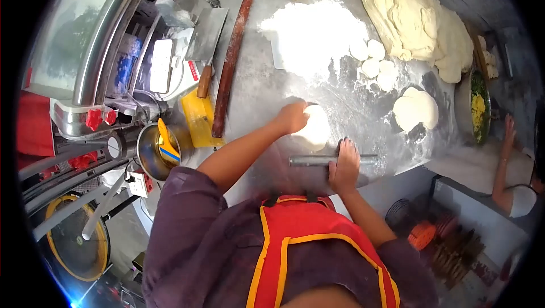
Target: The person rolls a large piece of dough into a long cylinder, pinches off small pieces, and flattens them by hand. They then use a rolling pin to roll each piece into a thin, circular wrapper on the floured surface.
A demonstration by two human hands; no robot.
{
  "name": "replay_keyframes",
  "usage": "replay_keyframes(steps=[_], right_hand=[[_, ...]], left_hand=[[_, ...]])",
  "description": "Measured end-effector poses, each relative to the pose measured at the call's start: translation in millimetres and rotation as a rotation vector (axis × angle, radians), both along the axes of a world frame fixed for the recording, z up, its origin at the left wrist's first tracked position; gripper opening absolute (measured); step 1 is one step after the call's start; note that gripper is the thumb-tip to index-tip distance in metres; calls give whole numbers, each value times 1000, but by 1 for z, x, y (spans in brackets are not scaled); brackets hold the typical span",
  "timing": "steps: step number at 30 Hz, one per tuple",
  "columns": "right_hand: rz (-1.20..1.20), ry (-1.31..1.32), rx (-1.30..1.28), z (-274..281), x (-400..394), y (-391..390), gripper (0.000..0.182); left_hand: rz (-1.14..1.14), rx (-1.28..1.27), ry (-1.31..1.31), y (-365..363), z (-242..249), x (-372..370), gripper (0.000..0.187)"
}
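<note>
A flat round of dough (pixel 315 129) lies on the floured metal table in front of me. At its left edge is my left hand (pixel 292 118), fingers closed on the dough's rim. Just nearer to me lies a short grey rolling pin (pixel 309 160), roughly level across my view. My right hand (pixel 345 166) holds it near its right part, fingers reaching over the top and thumb to the left. The pin sits slightly below the dough round, apparently apart from it.
White flour (pixel 318 32) covers the table's far middle. Several dough pieces (pixel 370 68), a stack of dough rounds (pixel 416 109) and a large dough mass (pixel 417 21) lie right. A long wooden rod (pixel 235 52) and a cleaver (pixel 207 35) lie left, beside a metal pot (pixel 153 157). Another person's arm (pixel 502 160) shows far right.
</note>
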State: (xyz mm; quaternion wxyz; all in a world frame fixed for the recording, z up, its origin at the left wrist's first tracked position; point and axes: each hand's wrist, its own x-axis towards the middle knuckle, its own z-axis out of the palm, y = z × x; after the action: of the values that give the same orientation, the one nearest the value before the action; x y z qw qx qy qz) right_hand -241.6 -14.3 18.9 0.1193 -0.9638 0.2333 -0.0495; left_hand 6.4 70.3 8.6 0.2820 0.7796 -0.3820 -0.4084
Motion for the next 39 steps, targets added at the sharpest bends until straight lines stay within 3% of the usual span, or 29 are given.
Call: replay_keyframes(steps=[2,3,6,7,11,12,14,16,18,20,21,24,26,28,32,34,39], right_hand=[[-30,-17,-25,-1,14,-7,57],[-55,-48,-44,-1,50,-27,58],[-118,-93,-78,-6,99,-56,59],[-139,-100,-84,-8,105,-61,59],[-16,-139,-98,7,21,-2,69],[-45,13,82,10,-1,11,78],[-57,64,167,9,-23,26,82],[-72,77,185,13,-24,29,81],[-66,30,192,0,-24,24,76],[-89,113,301,10,-11,17,73],[-72,25,234,-3,-18,19,71],[-87,93,279,6,-16,19,72],[-86,35,257,4,-18,19,70],[-85,-83,187,-3,-22,25,70],[-107,93,299,13,-12,19,70],[-103,38,245,6,-17,25,73],[-63,-7,164,-2,-21,27,70]], left_hand=[[-212,136,80,-3,-6,-1,31],[-212,19,-123,-7,-13,-11,27],[-266,117,-262,-39,24,-21,24],[-378,174,-340,-49,24,-25,24],[-659,125,-404,-68,27,-23,20],[-674,16,-365,-81,21,-24,20],[-701,-193,-269,-115,13,-38,19],[-513,-314,59,-164,19,-48,26],[-107,-404,50,-200,39,-54,38],[-100,-528,-495,-237,4,-35,44],[-90,-583,-769,-249,-15,-28,46],[-309,-556,-819,-240,-31,-9,49],[-310,-534,-695,-222,-32,-14,50],[-300,-558,-599,-180,-33,-20,49],[-329,-699,-470,-53,-39,-40,44],[-405,-630,-504,-2,-23,-46,43],[-388,-605,-581,-7,-13,-55,46]])
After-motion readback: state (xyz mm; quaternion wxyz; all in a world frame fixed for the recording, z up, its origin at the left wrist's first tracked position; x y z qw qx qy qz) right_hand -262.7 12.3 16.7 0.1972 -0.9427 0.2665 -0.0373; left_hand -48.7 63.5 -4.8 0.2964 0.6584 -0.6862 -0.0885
